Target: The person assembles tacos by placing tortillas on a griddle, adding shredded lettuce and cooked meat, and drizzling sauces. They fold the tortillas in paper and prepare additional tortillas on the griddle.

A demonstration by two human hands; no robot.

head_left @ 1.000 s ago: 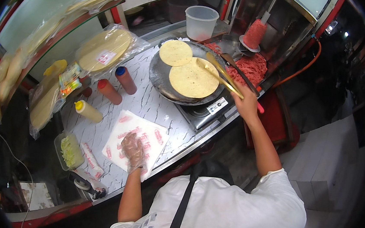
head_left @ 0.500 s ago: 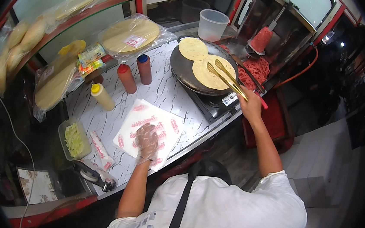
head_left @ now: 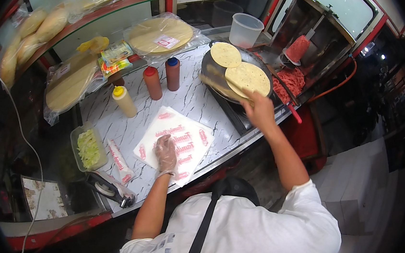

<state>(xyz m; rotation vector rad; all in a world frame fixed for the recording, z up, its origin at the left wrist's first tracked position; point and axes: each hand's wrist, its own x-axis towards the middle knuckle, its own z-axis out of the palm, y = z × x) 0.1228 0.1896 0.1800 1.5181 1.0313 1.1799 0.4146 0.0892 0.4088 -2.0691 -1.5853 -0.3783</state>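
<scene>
My right hand (head_left: 259, 108) grips a pair of gold tongs (head_left: 222, 87), smeared by motion, whose tips reach over the left side of the round black griddle (head_left: 210, 64). On the griddle lie a large flatbread (head_left: 252, 78) and, behind it, a smaller flatbread (head_left: 225, 54), their edges meeting. In a clear plastic glove, my left hand (head_left: 164, 151) rests on printed white wrapping paper (head_left: 190, 127), its fingers lying on the paper and slightly bent. Left of the paper is a rolled, paper-wrapped item (head_left: 120, 161).
Squeeze bottles, yellow-capped (head_left: 124, 102), red-capped (head_left: 152, 83) and blue-capped (head_left: 173, 74), stand behind the paper. Shredded lettuce fills a tub (head_left: 102, 152) beside a tape dispenser (head_left: 108, 188). Bagged flatbreads (head_left: 160, 33) lie behind; shaved meat (head_left: 291, 84) and a knife's red handle (head_left: 295, 114) are right.
My right hand has moved left, swinging the tongs off the large flatbread toward the griddle's left edge. My left hand stays on the paper, fingers a little more bent. The view has shifted slightly.
</scene>
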